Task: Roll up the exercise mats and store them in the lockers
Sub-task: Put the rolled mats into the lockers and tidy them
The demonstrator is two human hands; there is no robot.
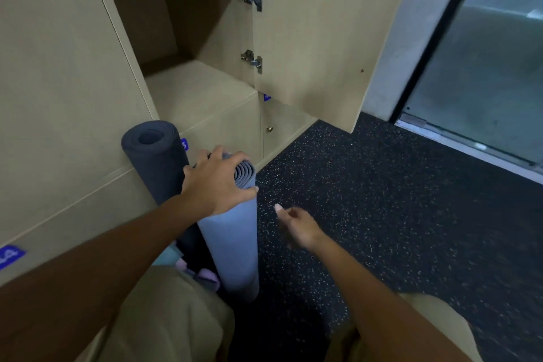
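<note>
A: Mats first — rolled light-blue rubber exercise mat (232, 244) stands upright on the speckled black rubber floor (382, 214), just beside the rolled dark-grey exercise mat (155, 161), which leans against the tan wooden locker bank (58, 82).

B: Hands?

A: Left hand (216, 182) sits on top of the light-blue roll, fingers curled over its upper end, so that grip is closed around the mat. Right hand (296, 226) hangs free just right of the roll, fingers loosely bent, one pointing toward it, holding nothing.

B: Locker status?

A: Open locker compartment (188, 38) right above the mats, tan door (323, 38) swung out to the right. Nothing visible inside it.

B: Progress?

A: Rolling looks done for both mats in view. Storing not yet done; neither roll is in a compartment. Something pale pink and teal (188, 267) sits low behind the rolls, can't tell if it's another mat.

B: So what's left?

A: My read: lift each roll into the open compartment, then shut the door.
</note>
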